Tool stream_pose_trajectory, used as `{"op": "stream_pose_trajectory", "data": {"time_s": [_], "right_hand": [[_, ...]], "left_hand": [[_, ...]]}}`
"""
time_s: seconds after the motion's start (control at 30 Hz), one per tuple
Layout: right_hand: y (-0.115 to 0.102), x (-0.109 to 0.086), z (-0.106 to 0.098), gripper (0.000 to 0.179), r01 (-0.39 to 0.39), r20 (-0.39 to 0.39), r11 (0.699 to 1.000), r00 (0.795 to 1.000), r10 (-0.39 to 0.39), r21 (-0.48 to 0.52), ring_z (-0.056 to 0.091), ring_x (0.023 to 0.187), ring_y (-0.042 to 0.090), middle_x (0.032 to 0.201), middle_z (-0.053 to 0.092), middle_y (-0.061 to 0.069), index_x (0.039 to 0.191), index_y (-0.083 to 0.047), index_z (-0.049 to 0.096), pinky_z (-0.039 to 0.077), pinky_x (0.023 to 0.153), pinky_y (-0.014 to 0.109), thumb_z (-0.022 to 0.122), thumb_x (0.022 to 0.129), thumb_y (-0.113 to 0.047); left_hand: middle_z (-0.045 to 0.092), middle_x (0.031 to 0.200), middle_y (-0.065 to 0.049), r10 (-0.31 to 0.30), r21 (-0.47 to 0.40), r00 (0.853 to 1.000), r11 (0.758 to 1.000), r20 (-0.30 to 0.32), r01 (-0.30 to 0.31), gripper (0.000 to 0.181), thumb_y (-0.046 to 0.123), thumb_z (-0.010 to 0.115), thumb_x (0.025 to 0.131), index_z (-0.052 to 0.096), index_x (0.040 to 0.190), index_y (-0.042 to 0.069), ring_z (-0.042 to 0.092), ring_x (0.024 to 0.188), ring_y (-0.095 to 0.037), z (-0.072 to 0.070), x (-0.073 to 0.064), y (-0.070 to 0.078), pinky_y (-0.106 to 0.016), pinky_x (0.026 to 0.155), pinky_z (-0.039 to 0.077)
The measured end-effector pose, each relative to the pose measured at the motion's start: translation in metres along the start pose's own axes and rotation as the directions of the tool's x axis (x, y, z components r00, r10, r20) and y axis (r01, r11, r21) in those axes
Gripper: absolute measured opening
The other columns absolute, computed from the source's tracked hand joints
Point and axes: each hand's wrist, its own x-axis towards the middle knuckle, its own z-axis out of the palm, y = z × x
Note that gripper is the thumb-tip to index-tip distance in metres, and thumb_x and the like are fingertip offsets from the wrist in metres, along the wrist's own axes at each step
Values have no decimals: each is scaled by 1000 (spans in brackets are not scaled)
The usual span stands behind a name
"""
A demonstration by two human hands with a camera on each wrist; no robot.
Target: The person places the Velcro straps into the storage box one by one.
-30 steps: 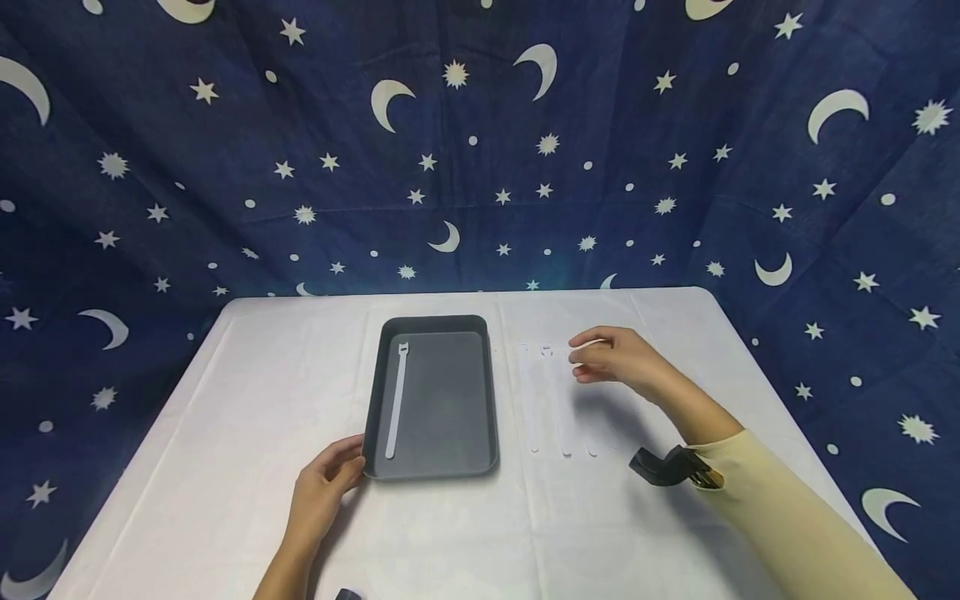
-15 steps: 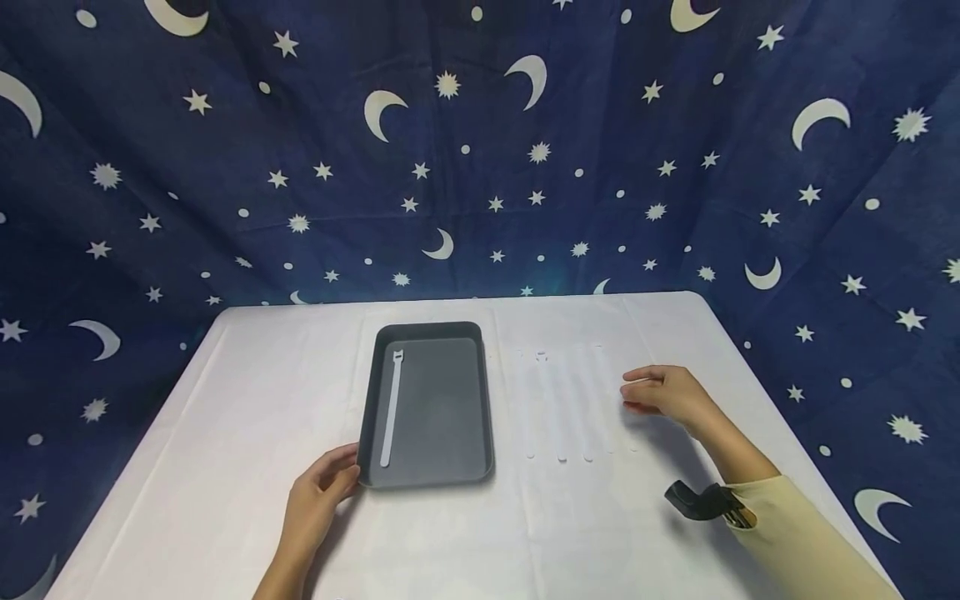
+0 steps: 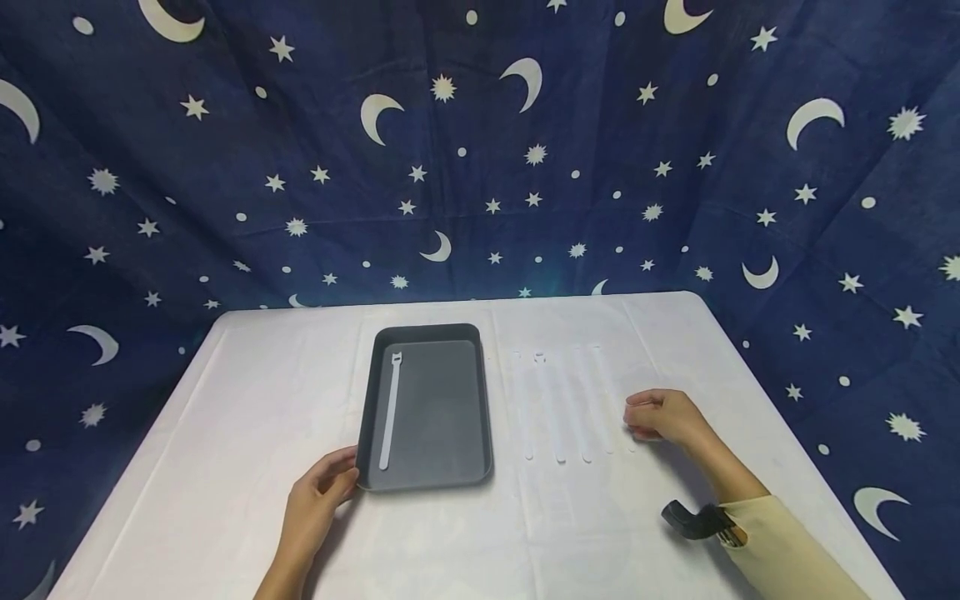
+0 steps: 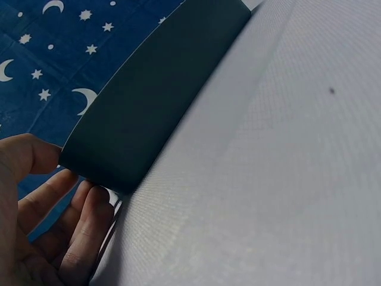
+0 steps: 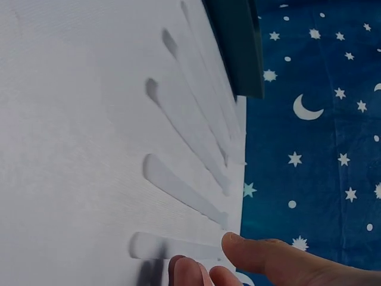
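Note:
A dark grey rectangular tray (image 3: 442, 417) lies left of the table's middle, a white strap with a slotted head (image 3: 390, 412) along its left side. My left hand (image 3: 311, 504) holds the tray's near left corner. In the left wrist view, its thumb is at the rim and its fingers are against the wall. Right of the tray, several similar white straps (image 3: 551, 408) lie side by side, faint against the cloth. My right hand (image 3: 667, 417) is low at the rightmost strap (image 5: 172, 245), thumb and fingertips apart and right at its edge.
A white cloth (image 3: 262, 375) covers the table. Behind it hangs a dark blue curtain (image 3: 337, 258) with moons and stars. A black curved piece (image 3: 693, 522) sticks out at the right sleeve's cuff (image 3: 772, 542).
My right hand has moved right and nearer to me, past the other straps to the rightmost one, and lower. The left hand has stayed at the tray's corner. The head view has shifted slightly.

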Motion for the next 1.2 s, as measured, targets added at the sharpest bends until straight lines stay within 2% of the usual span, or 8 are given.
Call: {"op": "stream_pose_trajectory", "data": {"time_s": [0.13,0.33,0.57,0.77,1.2], "right_hand": [[5,0,5,40,0,-25,999,1000,-1,-40,68,72,14,93,72,16,118,17,57,63,62,28,71,84,-2],[7,2,12,38,-1,-87,992,996,-10,-128,67,68,13,90,72,16,114,15,61,61,59,26,74,81,-1],[8,2,20,33,29,-176,959,981,-82,-282,63,68,15,84,70,14,106,11,66,51,56,24,75,78,-3],[7,2,25,30,43,-210,944,971,-117,-328,60,72,21,82,67,12,102,10,67,48,56,25,74,75,0],[5,5,29,27,55,-217,925,965,-146,-377,56,70,22,75,62,8,95,5,63,45,56,25,72,71,1]], "left_hand": [[67,122,-15,4,0,1000,1000,1,-4,39,28,63,96,61,131,10,66,112,-29,0,0,0,-22,84,60],[67,123,-15,3,4,1000,1000,4,-3,39,29,62,96,60,131,10,65,114,-29,0,1,-1,-22,85,60],[68,121,-13,-9,18,1000,1000,-10,9,37,27,62,96,61,130,12,67,111,-27,2,2,0,-21,84,60],[67,121,-13,-14,9,1000,1000,-9,15,38,26,62,95,61,130,11,66,112,-28,2,2,0,-21,84,60],[67,122,-15,-1,2,1000,1000,-8,1,39,27,63,95,61,130,9,67,111,-29,0,0,0,-22,83,60]]}}
